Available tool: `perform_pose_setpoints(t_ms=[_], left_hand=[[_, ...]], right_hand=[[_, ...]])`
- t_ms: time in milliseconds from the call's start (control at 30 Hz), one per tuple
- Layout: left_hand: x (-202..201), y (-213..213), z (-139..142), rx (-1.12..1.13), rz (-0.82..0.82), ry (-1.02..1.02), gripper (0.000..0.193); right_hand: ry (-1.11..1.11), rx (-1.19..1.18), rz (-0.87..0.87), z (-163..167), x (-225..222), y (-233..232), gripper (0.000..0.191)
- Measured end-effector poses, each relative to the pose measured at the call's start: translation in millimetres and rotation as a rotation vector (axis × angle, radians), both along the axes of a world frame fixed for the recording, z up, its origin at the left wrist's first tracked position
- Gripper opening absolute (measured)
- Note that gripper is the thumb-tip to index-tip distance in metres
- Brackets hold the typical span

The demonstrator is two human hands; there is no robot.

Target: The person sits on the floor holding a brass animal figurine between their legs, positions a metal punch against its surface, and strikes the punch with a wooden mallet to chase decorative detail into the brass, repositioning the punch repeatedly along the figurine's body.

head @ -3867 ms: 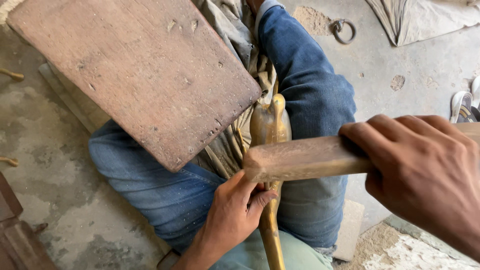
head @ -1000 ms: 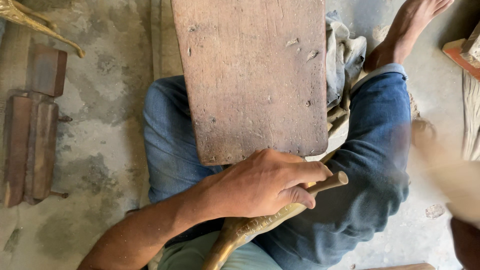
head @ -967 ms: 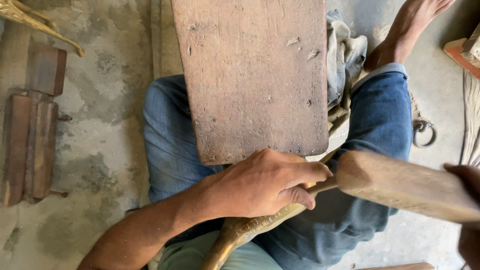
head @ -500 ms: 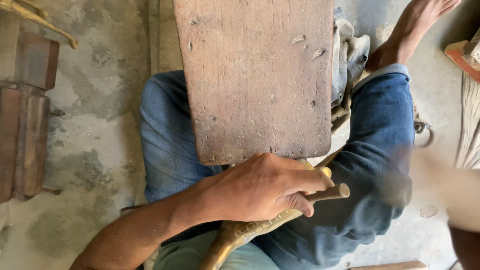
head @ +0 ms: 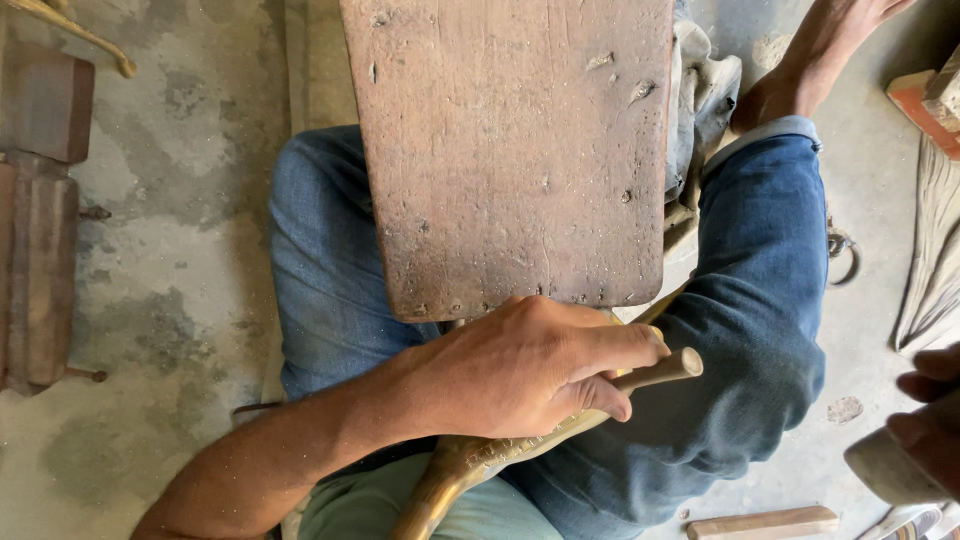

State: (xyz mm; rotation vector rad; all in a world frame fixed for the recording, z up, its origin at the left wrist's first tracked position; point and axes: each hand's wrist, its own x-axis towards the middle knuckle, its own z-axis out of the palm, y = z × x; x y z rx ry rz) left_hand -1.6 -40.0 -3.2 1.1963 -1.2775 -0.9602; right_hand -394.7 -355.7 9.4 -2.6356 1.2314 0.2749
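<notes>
Left hand: the left hand (head: 530,375) is curled palm-down, gripping a thin rod (head: 665,368) against the brass piece (head: 470,468), just below the wooden board (head: 510,150).
Right hand: the right hand (head: 930,415), far right of the board, wraps a wooden mallet (head: 885,470).
Board: lies across the denim-clad legs (head: 750,330).

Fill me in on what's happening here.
A person sits on the concrete floor with a worn wooden board across their jeans-clad legs. The left hand grips a slim metal punch against a curved brass piece below the board's near edge. The right hand, at the frame's right edge, holds a wooden mallet off to the side.
</notes>
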Motion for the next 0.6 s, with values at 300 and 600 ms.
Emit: perform_pose_setpoints(t_ms=[300,600], left_hand=[[0,2,-3,-0.048,-0.027,0.031,0.037],[2,1,1,-0.029,0.008,-0.018,0.041]], right_hand=[[-0.04,0.037,0.008,14,27,16,0.053],[-0.059,0.049,0.003,25,36,24,0.054]])
